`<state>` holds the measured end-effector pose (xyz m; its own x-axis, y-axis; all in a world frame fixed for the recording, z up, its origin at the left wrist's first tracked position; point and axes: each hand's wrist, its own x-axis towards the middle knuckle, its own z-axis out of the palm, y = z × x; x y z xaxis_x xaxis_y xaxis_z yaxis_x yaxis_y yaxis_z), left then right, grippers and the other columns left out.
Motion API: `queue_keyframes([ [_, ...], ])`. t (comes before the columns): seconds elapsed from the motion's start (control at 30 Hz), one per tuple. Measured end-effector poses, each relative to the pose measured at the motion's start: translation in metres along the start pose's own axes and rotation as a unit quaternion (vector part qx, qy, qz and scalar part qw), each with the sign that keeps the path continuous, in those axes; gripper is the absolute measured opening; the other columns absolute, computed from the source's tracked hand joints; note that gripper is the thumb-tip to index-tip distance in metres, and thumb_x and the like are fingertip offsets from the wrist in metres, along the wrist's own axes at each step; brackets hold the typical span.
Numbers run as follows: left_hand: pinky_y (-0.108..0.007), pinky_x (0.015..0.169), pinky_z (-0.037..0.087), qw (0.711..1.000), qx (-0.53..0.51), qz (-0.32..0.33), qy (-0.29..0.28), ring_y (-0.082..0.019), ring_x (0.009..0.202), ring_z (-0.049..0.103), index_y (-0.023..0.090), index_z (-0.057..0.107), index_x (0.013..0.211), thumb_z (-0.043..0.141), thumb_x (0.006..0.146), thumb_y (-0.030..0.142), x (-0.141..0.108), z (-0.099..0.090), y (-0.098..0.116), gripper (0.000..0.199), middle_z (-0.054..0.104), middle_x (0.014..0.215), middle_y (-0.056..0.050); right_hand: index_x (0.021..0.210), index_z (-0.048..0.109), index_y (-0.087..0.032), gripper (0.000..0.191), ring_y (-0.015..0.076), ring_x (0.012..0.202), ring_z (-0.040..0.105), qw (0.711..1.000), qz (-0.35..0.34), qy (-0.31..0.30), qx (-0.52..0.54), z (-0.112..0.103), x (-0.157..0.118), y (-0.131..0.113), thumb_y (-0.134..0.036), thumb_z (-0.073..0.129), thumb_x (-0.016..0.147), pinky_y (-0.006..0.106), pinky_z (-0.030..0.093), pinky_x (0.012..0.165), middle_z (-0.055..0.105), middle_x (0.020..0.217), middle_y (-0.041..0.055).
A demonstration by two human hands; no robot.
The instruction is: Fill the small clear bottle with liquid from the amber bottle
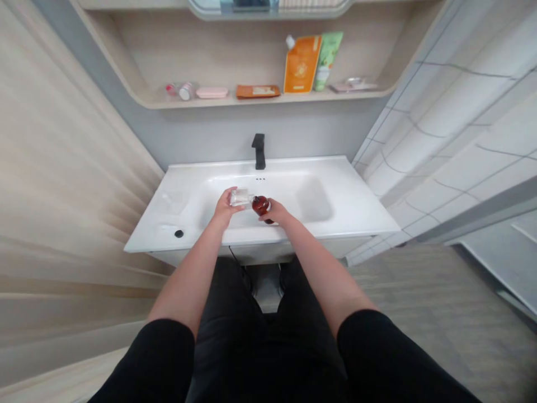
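Note:
Over the front part of the white sink [315, 197], my left hand [225, 208] holds a small clear bottle [240, 197] lying on its side, its neck pointing right. My right hand [277, 212] is closed around a reddish-brown bottle [260, 205], tilted toward the clear one. The mouths of the two bottles are close together or touching; which one cannot be told. Part of the brown bottle is hidden by my right fingers.
A black faucet [259, 151] stands behind the basin. A small black round piece [179, 233] lies on the counter's left front. The shelf [159, 104] above holds an orange pouch [301, 64], a green tube [327, 60] and a pink case [212, 92].

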<state>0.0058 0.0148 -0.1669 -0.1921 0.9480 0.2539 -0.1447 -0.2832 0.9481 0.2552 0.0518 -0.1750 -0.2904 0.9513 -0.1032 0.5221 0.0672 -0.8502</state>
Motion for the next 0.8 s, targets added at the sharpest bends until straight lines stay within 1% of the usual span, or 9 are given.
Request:
queue_keyframes([
  [0.13, -0.049, 0.11, 0.058, 1.0, 0.0, 0.005, 0.003, -0.036, 0.13, 0.07, 0.024, 0.074, 0.129, 0.104, 0.045, 0.025, 0.0001, -0.0003, -0.0002, 0.09, 0.076, 0.129, -0.009, 0.12, 0.072, -0.023, 0.07, 0.0289, 0.099, 0.077, 1.0, 0.001, 0.002, -0.012, 0.0001, 0.0003, -0.0004, -0.03, 0.103, 0.057, 0.038, 0.059, 0.092, 0.081, 0.106, 0.0019],
  [0.3, -0.048, 0.109, 0.058, 1.0, -0.001, 0.007, -0.007, -0.035, 0.124, 0.072, 0.026, 0.074, 0.128, 0.104, 0.045, 0.025, 0.0007, -0.0006, 0.0003, 0.089, 0.077, 0.124, -0.007, 0.12, 0.072, -0.023, 0.069, 0.0294, 0.1, 0.077, 1.0, 0.002, -0.001, -0.014, 0.0007, 0.0017, 0.001, -0.03, 0.102, 0.058, 0.039, 0.06, 0.094, 0.081, 0.105, 0.0015],
  [0.67, -0.048, 0.108, 0.059, 1.0, 0.007, 0.006, -0.007, -0.035, 0.125, 0.072, 0.025, 0.073, 0.129, 0.104, 0.045, 0.026, 0.0006, -0.0004, 0.0024, 0.09, 0.076, 0.125, -0.007, 0.122, 0.072, -0.023, 0.071, 0.0304, 0.104, 0.078, 1.0, -0.002, -0.003, -0.005, 0.0025, 0.0043, 0.0053, -0.028, 0.102, 0.058, 0.04, 0.06, 0.095, 0.083, 0.109, 0.0025],
  [0.8, -0.049, 0.109, 0.058, 1.0, 0.01, 0.003, -0.009, -0.035, 0.125, 0.071, 0.025, 0.072, 0.13, 0.103, 0.045, 0.025, 0.0008, -0.0005, 0.0026, 0.09, 0.075, 0.125, -0.007, 0.123, 0.073, -0.024, 0.073, 0.031, 0.104, 0.078, 1.0, 0.0, -0.003, -0.006, 0.0025, 0.0048, 0.006, -0.03, 0.102, 0.057, 0.041, 0.061, 0.097, 0.083, 0.109, 0.0025],
])
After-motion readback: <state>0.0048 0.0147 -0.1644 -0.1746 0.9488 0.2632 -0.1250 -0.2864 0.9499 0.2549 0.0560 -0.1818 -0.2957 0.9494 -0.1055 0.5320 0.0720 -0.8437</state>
